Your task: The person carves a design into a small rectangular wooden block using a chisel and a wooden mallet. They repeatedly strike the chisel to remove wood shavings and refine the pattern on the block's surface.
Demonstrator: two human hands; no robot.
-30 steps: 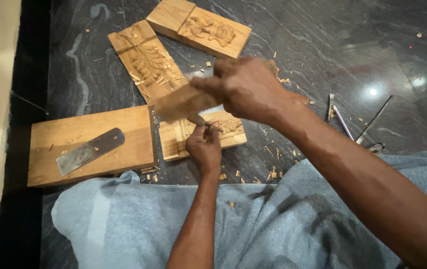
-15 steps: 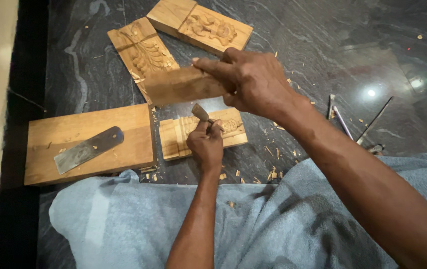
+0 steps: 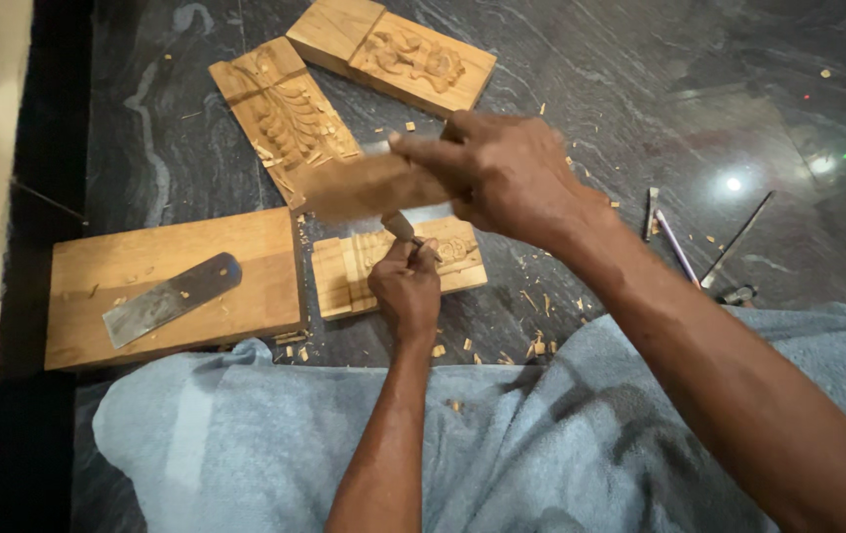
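My left hand (image 3: 406, 286) grips a chisel (image 3: 400, 227) whose tip rests on a small carved wooden block (image 3: 344, 276) lying on the dark stone floor. My right hand (image 3: 507, 173) holds a wooden mallet (image 3: 373, 188), blurred, just above the chisel's top end. My left hand hides the block's middle part. Wood chips lie scattered around the block.
A plain wooden board (image 3: 176, 286) with a flat metal blade (image 3: 171, 298) on it lies to the left. Two carved wooden panels (image 3: 285, 114) (image 3: 393, 54) lie farther away. Several thin metal tools (image 3: 679, 242) lie at the right. Grey cloth (image 3: 541, 444) covers my lap.
The mallet in my right hand has swung up and then down toward the chisel's top. My left hand has stayed on the chisel at the block.
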